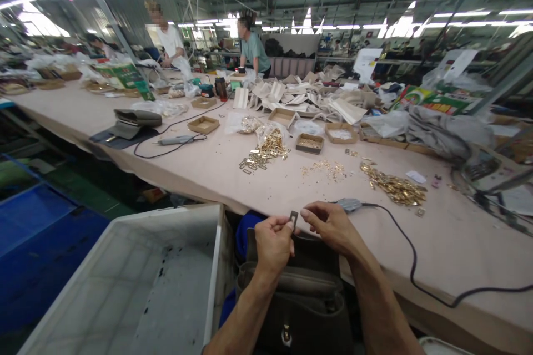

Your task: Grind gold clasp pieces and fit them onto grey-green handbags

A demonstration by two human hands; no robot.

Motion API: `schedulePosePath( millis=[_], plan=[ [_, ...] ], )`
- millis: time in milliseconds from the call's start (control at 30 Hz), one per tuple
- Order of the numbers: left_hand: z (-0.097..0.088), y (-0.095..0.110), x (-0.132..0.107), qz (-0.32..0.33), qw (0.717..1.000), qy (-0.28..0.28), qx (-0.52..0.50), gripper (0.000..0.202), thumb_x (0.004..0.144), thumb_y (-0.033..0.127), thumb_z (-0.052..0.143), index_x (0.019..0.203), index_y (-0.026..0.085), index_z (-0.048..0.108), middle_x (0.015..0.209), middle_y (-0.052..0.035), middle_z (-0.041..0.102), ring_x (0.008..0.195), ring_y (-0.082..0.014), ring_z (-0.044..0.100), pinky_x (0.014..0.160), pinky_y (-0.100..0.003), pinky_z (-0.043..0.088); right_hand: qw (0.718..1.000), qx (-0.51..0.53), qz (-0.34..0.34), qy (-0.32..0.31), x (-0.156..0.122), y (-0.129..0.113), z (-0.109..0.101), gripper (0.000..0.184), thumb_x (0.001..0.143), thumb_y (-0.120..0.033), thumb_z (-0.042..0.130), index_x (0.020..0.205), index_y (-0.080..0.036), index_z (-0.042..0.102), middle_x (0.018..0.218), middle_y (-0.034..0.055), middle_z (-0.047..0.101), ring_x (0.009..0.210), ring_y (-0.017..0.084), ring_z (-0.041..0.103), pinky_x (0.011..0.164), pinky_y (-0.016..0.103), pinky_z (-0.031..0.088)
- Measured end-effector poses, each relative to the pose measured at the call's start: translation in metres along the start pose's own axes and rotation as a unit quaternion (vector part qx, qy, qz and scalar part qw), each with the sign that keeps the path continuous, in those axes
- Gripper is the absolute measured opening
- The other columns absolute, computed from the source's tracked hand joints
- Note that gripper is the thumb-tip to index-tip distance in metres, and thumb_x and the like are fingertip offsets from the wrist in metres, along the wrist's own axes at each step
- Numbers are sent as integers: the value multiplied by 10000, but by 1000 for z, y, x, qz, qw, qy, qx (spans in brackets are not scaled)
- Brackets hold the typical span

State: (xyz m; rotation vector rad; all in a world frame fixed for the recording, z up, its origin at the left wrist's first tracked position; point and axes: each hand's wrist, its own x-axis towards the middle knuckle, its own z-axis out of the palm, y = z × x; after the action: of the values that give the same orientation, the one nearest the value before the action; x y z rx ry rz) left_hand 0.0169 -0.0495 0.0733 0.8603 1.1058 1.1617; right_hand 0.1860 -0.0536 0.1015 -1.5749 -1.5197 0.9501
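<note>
Between the thumb and fingers of my left hand (272,241) is a small rectangular metal frame (293,222), held upright with its slot showing. Just to its right, my right hand (333,224) is curled with the fingertips close together. Anything in those fingertips is too small to make out. Below both hands a dark olive handbag (303,310) rests against the table edge, its gold clasp (286,334) facing me. Behind my right hand, a grey corded hand tool (350,204) lies on the table (233,177).
A white plastic bin (219,266) stands at left. On the table are piles of gold fittings (395,186), dark metal frames (254,161), small cardboard trays (310,143) and another corded tool (177,140). A black cord (412,266) crosses the right side. Two people stand beyond.
</note>
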Motion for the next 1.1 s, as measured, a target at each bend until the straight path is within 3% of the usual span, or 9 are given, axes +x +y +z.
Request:
schedulePosePath(
  millis=[267,467,633,733,867,1100],
  plan=[
    [1,4,10,-38,997,-51,-31,314,790,385,799,861,98,695,746,-128,784,315,-90,508,317,-194,325,996,-67,14,-61,33,-26,8,422,947,-525,653,732,-168,725,631,24,681,591,143,581,575,275,399],
    [-15,-4,35,-75,993,-82,-34,315,789,320,776,980,77,711,844,-154,808,401,-118,621,411,-201,451,997,-59,42,-34,60,-14,28,386,932,-462,622,689,-178,719,572,27,678,540,143,587,563,267,410],
    [-24,-8,60,-113,992,-42,-36,293,733,281,767,939,91,682,770,-130,794,330,-100,534,345,-198,350,997,-28,56,-34,81,-3,43,426,935,-495,643,656,-178,700,564,26,661,521,132,555,533,261,390],
    [-26,-11,75,-124,991,-13,-40,277,713,281,756,907,101,674,718,-108,779,305,-89,484,318,-204,326,994,31,83,-60,91,7,48,427,968,-503,648,726,-162,731,612,36,691,555,132,587,570,254,435],
    [-30,-16,90,-135,990,2,-48,279,697,283,758,896,108,671,654,-68,747,299,-85,459,308,-204,324,983,118,96,-106,102,20,49,345,958,-463,702,975,-134,803,695,44,739,637,150,654,633,260,503],
    [-38,-27,112,-146,988,16,-41,287,720,291,769,918,112,664,547,9,648,300,-95,449,300,-202,320,982,102,127,-93,122,34,64,280,917,-354,720,1041,-120,811,729,53,764,643,162,691,651,276,538]
  ],
)
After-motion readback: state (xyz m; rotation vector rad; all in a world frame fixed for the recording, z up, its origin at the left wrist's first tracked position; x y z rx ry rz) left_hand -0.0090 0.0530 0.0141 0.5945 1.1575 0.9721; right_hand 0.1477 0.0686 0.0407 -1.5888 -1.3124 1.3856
